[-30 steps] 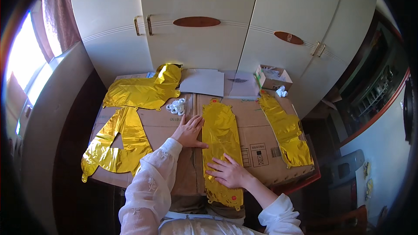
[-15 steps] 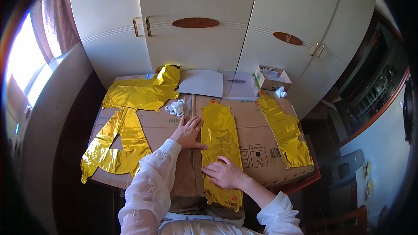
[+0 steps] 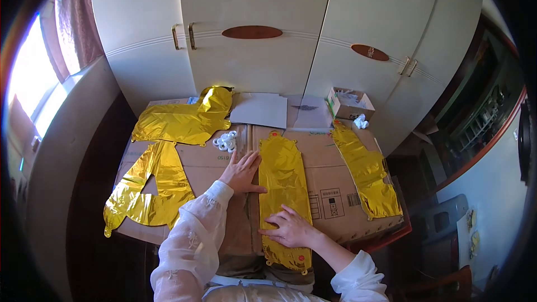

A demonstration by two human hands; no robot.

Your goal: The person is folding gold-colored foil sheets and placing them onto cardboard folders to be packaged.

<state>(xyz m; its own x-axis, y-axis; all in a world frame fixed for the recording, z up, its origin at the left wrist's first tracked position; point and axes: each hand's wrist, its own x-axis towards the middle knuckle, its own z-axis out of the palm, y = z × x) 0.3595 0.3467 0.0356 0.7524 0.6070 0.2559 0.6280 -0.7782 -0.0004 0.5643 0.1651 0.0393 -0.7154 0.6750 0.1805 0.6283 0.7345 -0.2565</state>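
Note:
A long, flat gold foil balloon (image 3: 282, 173), shaped like a bar, lies uninflated before me on the cardboard. My left hand (image 3: 243, 173) rests along its left edge, open, the fingers stretched out and the fingertips and thumb touching the foil. On the balloon's lower part lies my right hand (image 3: 291, 228), palm down with its fingers apart. Neither hand grips anything. Left of it is an A-shaped gold foil balloon (image 3: 170, 170); above that, another gold foil balloon (image 3: 179, 120) with a folded-over end. An L-shaped gold foil balloon (image 3: 366, 176) lies to the right.
Flattened cardboard (image 3: 327, 162) covers the table. A small clump of white rings (image 3: 225, 141) sits beyond my left hand. Farther back are white sheets (image 3: 259, 110), an open small box (image 3: 351, 104) with clear plastic inside, and a crumpled white piece (image 3: 361, 121). A cupboard (image 3: 251, 0) stands behind.
My right hand has shifted slightly on the foil, and its fingers look more spread. My left hand stays in the same place on the edge. The balloons have not visibly moved.

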